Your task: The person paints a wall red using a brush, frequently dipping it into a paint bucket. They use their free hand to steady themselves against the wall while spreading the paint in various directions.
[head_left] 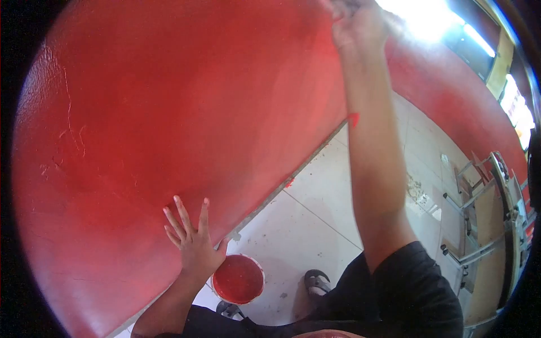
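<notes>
My left hand (197,245) has its fingers spread, the fingertips against the red wall (169,112). Just beyond its thumb, a bucket of red paint (239,280) stands on the floor. High up at the wall's far edge, my right hand (359,22) is closed with its fingers curled. Glare and blur surround that hand, and I cannot tell what it holds. A red paint smear (354,119) marks the right forearm.
White floor tiles (315,208) meet the wall's lower edge, with a red paint spot (289,183) near the joint. My shoes (317,281) are beside the bucket. Folded metal-framed furniture (490,225) stands at the right. Another red wall stretch (445,84) curves behind my right arm.
</notes>
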`<action>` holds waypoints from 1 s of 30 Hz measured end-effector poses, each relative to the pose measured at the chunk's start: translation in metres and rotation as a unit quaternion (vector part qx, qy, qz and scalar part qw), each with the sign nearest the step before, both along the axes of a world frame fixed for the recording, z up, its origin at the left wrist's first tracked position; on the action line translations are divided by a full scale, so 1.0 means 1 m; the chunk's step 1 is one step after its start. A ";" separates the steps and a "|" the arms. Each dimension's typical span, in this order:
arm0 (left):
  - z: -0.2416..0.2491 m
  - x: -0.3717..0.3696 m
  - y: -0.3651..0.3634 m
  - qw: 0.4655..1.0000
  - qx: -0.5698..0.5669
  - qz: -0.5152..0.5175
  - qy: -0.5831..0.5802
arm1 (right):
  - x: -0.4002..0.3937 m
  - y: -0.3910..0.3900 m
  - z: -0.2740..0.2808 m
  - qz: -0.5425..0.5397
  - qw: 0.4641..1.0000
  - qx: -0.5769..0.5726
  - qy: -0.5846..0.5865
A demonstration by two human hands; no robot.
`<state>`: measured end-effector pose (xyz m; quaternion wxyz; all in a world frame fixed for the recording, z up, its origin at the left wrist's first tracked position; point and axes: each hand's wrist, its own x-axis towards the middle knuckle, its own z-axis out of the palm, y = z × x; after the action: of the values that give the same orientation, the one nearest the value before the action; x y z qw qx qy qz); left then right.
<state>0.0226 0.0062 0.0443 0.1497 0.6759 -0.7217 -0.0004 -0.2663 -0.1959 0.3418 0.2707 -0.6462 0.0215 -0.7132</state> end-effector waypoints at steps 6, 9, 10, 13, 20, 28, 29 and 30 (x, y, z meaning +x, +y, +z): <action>0.010 0.009 0.017 1.000 -0.009 0.028 -0.003 | 0.050 0.015 -0.273 -0.025 0.802 0.442 -0.400; 0.018 0.007 0.023 0.999 0.012 0.025 0.015 | 0.057 0.051 -0.390 -0.013 0.804 0.526 -0.276; 0.021 0.006 0.026 0.999 0.019 0.018 0.029 | 0.060 0.056 -0.394 -0.012 0.803 0.528 -0.275; 0.029 0.002 0.031 0.999 0.028 0.011 0.034 | 0.056 0.051 -0.397 -0.088 0.748 0.598 -0.275; 0.024 0.006 0.031 0.998 0.022 0.004 0.060 | 0.011 0.003 -0.083 -0.086 0.918 0.376 -0.094; 0.016 0.009 0.025 0.999 0.025 0.030 -0.001 | 0.039 -0.024 -0.213 0.159 0.928 0.189 -0.279; 0.013 0.009 0.025 0.999 0.038 0.035 -0.003 | 0.061 0.002 -0.251 0.081 0.898 0.271 -0.338; 0.011 0.010 0.023 0.998 0.037 0.044 -0.018 | 0.049 -0.004 -0.312 0.127 0.903 0.275 -0.304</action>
<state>0.0330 0.0295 0.0555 0.1117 0.7120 -0.6931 -0.0082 -0.2177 -0.2001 0.0295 0.5193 -0.2947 0.0516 -0.8005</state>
